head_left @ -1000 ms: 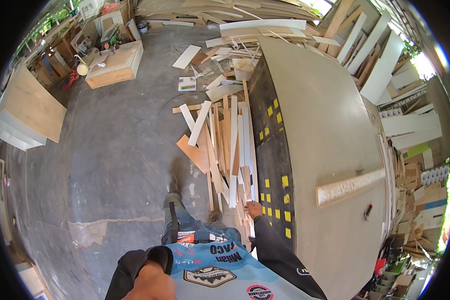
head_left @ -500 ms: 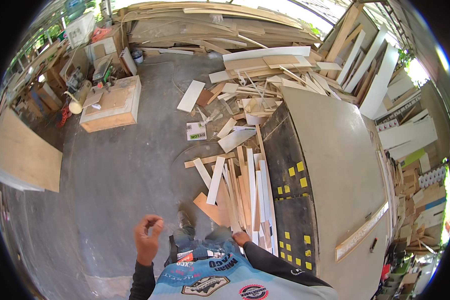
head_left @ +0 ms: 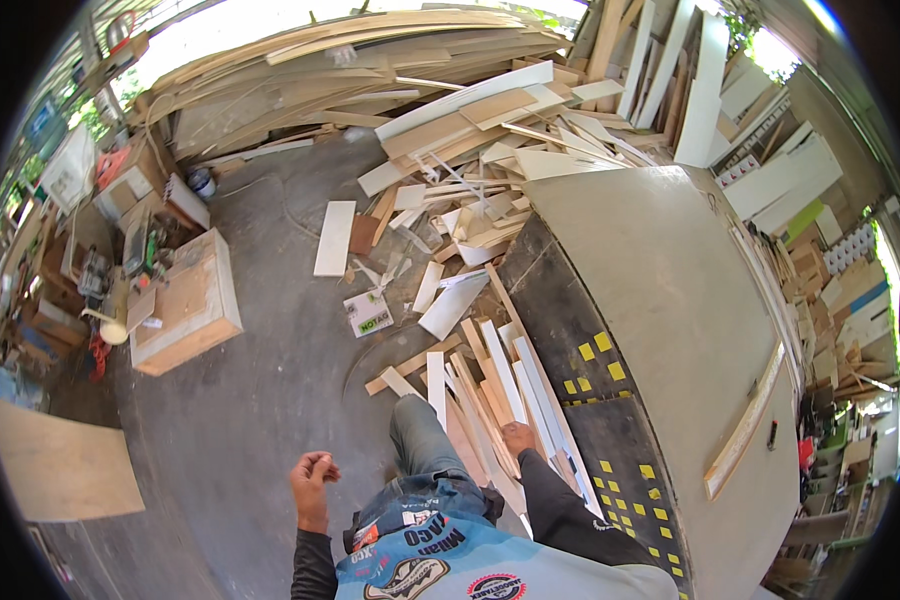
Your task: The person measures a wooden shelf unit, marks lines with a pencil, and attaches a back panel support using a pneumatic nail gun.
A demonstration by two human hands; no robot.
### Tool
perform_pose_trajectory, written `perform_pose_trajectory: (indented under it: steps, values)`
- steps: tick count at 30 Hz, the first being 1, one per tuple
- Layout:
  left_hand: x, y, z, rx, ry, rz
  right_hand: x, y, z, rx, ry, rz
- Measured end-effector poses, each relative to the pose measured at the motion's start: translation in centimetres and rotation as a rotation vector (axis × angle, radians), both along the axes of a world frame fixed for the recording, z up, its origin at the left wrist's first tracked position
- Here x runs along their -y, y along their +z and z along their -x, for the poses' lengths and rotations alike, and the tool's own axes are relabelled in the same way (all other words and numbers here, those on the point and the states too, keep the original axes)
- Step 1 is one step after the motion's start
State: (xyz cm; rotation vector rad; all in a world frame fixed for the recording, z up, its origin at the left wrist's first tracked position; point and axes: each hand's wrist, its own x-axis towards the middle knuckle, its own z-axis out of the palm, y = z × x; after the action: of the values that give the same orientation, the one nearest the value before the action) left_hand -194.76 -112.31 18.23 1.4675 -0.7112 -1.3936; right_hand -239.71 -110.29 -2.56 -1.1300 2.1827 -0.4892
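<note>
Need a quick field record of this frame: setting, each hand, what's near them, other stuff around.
setting: workshop with a concrete floor, seen from above
left hand: loosely curled, holding nothing, over bare floor
right hand: reaching down onto the leaning wood strips; grip not clear
beside right hand: large grey table with a black side panel bearing yellow squares
on table: long wooden slat near the edge
further off: scrap board pile, wooden box on the left

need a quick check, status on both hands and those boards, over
Left hand loosely curled, empty. Right hand down on leaning wood strips beside grey table. Scrap boards litter floor ahead.
</note>
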Motion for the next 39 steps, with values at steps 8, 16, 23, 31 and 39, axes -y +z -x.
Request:
perform_pose_trajectory:
  steps: [8,16,23,31,39]
  values:
    - [15.4,-5.9,3.1,0.007,-0.193,-0.194,12.3,3.5,1.7,-0.043,-0.381,0.258]
    - [30.9,-20.3,-6.5,0.037,-0.157,-0.252,39.0,12.9,8.8,-0.325,-0.415,0.676]
    - [43.1,-18.8,-3.2,0.304,-0.46,-0.647,52.5,13.1,19.6,-0.329,-0.605,0.513]
    - [61.4,-19.3,6.7,0.37,-0.47,-0.494,61.3,13.3,27.3,-0.607,-0.706,0.241]
    - [86.3,-23.2,31.8,0.368,-0.817,-0.53,66.1,14.7,32.0,-0.653,-0.859,0.106]
